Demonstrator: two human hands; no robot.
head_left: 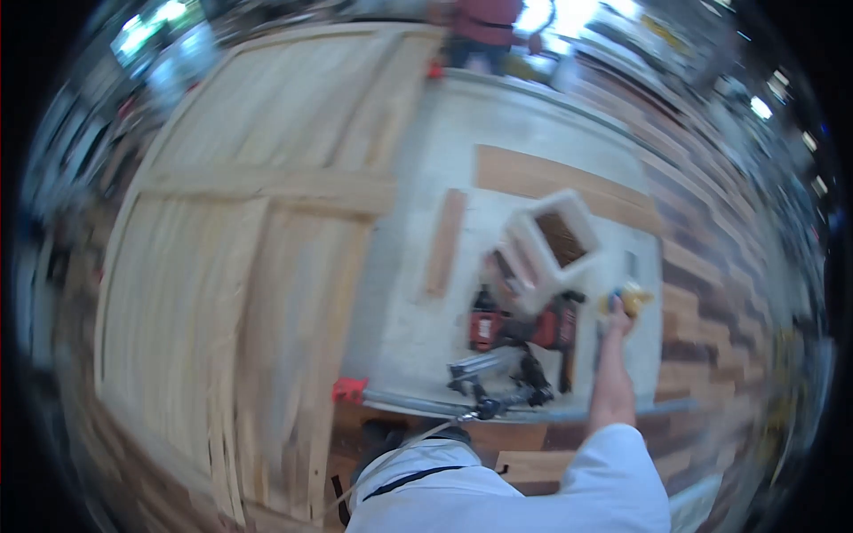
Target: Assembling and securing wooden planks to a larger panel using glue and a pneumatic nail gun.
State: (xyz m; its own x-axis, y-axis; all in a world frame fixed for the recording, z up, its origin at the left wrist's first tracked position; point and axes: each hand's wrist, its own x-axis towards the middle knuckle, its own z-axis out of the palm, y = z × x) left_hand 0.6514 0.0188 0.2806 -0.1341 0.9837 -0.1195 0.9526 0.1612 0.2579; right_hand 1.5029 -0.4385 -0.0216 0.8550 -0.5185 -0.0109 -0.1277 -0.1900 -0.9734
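Observation:
The picture is blurred by motion. My left hand [499, 274] grips the lower corner of a small white wooden frame [553, 242] and holds it tilted above the grey workbench [418, 320]. My right hand [617, 317], its bare forearm coming out of a white sleeve, is closed around a small yellow object [633, 298] to the right of the frame. Under the frame lie a red and black power tool [524, 329] and a grey nail gun [487, 364].
A large pale wooden door panel [240, 258] fills the left. A narrow wood strip [444, 242] and a wide board [560, 182] lie on the bench. A bar clamp with a red end [349, 389] runs along the near edge. Another person in red [484, 27] stands beyond the bench.

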